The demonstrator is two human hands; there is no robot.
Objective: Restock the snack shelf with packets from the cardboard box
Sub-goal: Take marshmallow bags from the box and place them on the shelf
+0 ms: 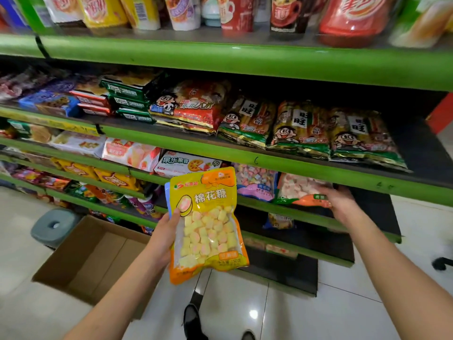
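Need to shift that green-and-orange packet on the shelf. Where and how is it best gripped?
Probably its right end, where the right hand already rests on the green-and-orange packet. It lies flat at the shelf front with a pink packet close on its left, so come from the open right front and pinch the flat sealed edge.

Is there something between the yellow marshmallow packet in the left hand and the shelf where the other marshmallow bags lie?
Nothing visible blocks it. The yellow marshmallow packet, held by the left hand, hangs in open air before the shelf edge. The right hand rests on an orange-trimmed bag there, off to the right.
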